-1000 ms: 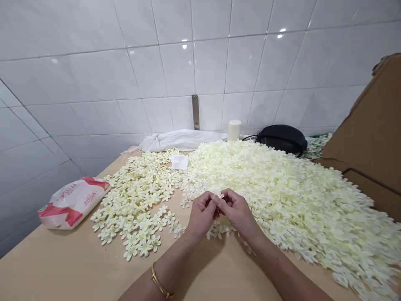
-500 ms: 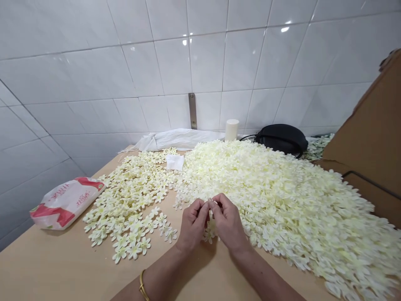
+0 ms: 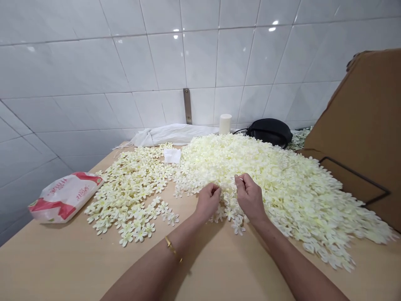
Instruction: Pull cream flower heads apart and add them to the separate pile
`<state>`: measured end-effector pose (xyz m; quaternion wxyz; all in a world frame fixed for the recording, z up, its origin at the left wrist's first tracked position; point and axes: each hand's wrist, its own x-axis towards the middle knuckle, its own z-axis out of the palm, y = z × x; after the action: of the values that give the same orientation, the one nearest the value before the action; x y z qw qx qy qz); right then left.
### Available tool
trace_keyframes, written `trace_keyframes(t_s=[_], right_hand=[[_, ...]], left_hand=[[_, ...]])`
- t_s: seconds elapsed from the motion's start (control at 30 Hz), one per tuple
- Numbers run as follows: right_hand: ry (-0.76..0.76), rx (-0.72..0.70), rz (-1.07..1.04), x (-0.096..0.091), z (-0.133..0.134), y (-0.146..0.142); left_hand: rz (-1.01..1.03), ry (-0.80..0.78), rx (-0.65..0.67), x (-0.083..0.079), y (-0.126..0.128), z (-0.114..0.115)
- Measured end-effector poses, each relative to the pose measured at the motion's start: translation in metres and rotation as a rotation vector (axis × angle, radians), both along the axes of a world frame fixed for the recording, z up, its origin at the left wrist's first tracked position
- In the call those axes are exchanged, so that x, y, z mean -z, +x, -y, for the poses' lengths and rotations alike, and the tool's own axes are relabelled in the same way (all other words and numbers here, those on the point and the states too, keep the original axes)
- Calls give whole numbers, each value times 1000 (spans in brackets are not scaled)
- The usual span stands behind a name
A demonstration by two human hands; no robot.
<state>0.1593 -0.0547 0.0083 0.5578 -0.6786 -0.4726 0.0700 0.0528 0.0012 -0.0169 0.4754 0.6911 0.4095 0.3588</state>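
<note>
A large heap of cream fabric flowers [image 3: 269, 179] covers the right half of the tan table [image 3: 78, 267]. A thinner spread of single flowers [image 3: 134, 192] lies to the left. My left hand [image 3: 208, 201] is curled into a pinch at the near edge of the heap. My right hand [image 3: 249, 196] is also curled, fingertips pinched, a short gap to the right of the left. What each pinch holds is too small to name; it may be a flower. A gold bangle [image 3: 173, 249] is on my left wrist.
A red and white plastic packet [image 3: 62, 196] lies at the left. By the tiled wall are a white cloth bag [image 3: 169, 134], a white cylinder [image 3: 225, 123] and a black case [image 3: 270, 131]. A brown cardboard box [image 3: 360, 125] stands at the right. A small white scrap [image 3: 172, 155] lies among the flowers.
My hands were joined together, fingertips touching over a flower; now they have drawn apart, each still pinched, and sit further onto the heap's edge. The view shifted slightly.
</note>
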Motion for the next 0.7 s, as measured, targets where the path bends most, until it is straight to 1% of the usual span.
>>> trace_keyframes(t_s=[0.07,0.13,0.23,0.3,0.4,0.53,0.6,0.7], right_hand=[[-2,4,-24,3,-2,1],[-6,0,-49,6,-4,0],[-9,-21,-77,8,-7,-3],[-8,-49,-81,6,-8,-7],[-3,-101,-63,0,-10,-16],[-10,-178,30,-6,-15,-26],[-22,-232,46,-5,-19,-29],[-34,-313,-56,-2,-24,-31]], left_hand=[[-1,24,27,-4,6,-3],[3,53,43,-8,4,-2],[20,87,63,-15,-10,4],[48,87,75,-20,-20,9],[133,13,85,-29,-28,14],[280,-116,106,-40,-30,11],[339,-160,110,-40,-29,8],[402,-201,93,-37,-29,4]])
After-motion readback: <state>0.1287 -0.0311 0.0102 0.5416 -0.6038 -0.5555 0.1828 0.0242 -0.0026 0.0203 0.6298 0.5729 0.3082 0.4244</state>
